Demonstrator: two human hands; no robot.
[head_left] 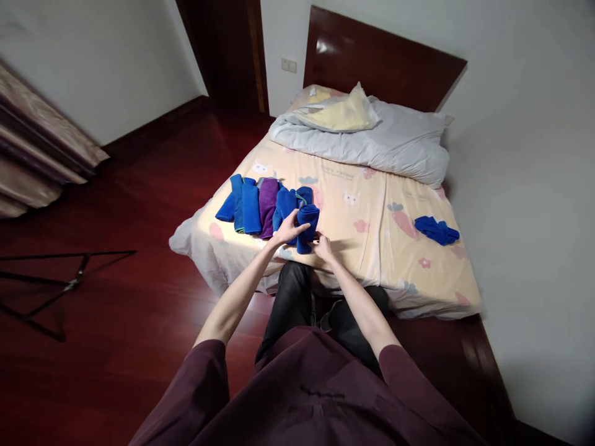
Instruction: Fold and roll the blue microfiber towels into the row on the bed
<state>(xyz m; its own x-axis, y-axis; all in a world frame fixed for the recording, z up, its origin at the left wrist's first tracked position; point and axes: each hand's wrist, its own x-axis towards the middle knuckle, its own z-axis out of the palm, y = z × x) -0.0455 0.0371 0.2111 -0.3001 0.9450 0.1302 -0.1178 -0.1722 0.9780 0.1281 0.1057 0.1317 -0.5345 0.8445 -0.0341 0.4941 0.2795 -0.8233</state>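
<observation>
A blue cloth rolled into a tight cylinder stands upright between my hands, above the near edge of the bed. My left hand grips its upper left side, thumb across the front. Lower on the right, my right hand pinches the roll near its base. Just left of it lies a row of several rolled cloths, among them a blue one and a purple one. Far to the right, a crumpled blue cloth rests alone on the patterned sheet.
A grey quilt and a pale yellow pillow lie by the wooden headboard. Dark metal legs of a stand rest on the red floor at left, and a curtain hangs beyond. A wall borders the bed's right side.
</observation>
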